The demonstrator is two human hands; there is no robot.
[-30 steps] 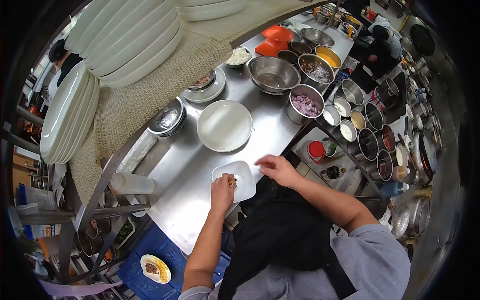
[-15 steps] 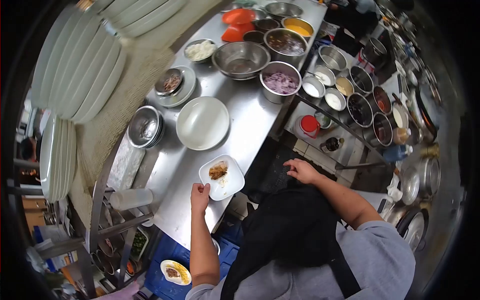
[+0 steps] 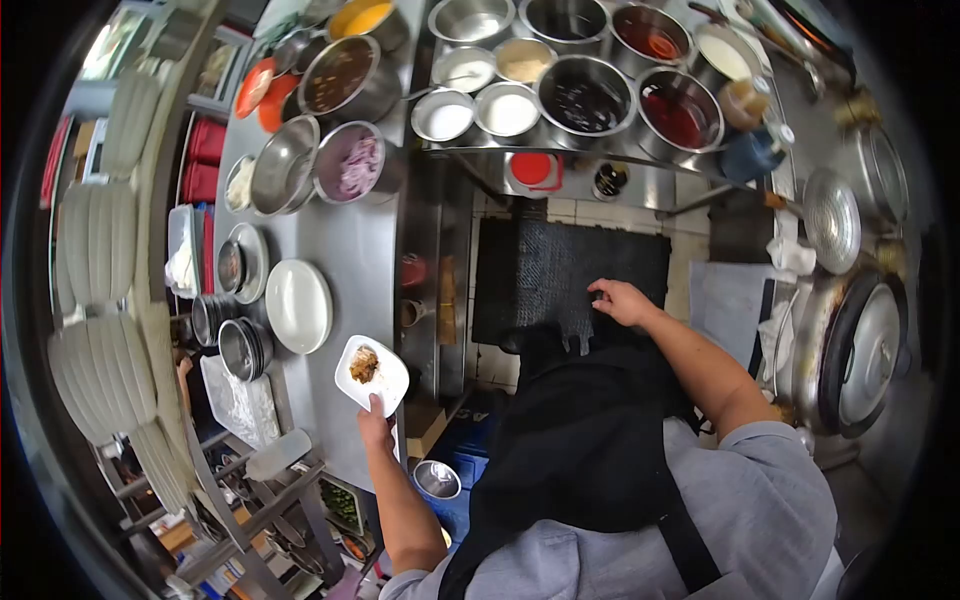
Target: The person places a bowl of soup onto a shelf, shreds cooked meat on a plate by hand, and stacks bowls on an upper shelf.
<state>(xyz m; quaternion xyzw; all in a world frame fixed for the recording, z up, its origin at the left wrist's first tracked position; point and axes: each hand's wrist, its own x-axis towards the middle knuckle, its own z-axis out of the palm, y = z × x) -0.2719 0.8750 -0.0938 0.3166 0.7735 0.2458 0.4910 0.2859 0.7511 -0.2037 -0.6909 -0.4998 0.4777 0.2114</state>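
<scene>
My left hand (image 3: 375, 424) grips the near rim of a small white square dish (image 3: 395, 377), thumb on top and the other fingers hidden beneath. In the dish lies a brown, shredded-looking clump of food (image 3: 364, 366) with small scraps beside it. The dish is at the front edge of the steel table. My right hand (image 3: 621, 302) hangs over the floor in front of my apron, holding nothing, with its fingers loosely bent and apart. Beyond the dish, a large white round plate (image 3: 299, 307) rests on the table.
Steel bowls stand along the table (image 3: 350, 240), one with sliced purple onion (image 3: 361, 167). Ahead is a shelf with several pots of sauces and powders, including a red one (image 3: 680, 112). A black mat (image 3: 570, 270) covers the floor. Stacked plates (image 3: 105, 375) stand at the left.
My view has turned right, toward the sauce pots and floor mat. My left hand now has its thumb over the dish's rim; before, it was beside the dish. The right hand stays free.
</scene>
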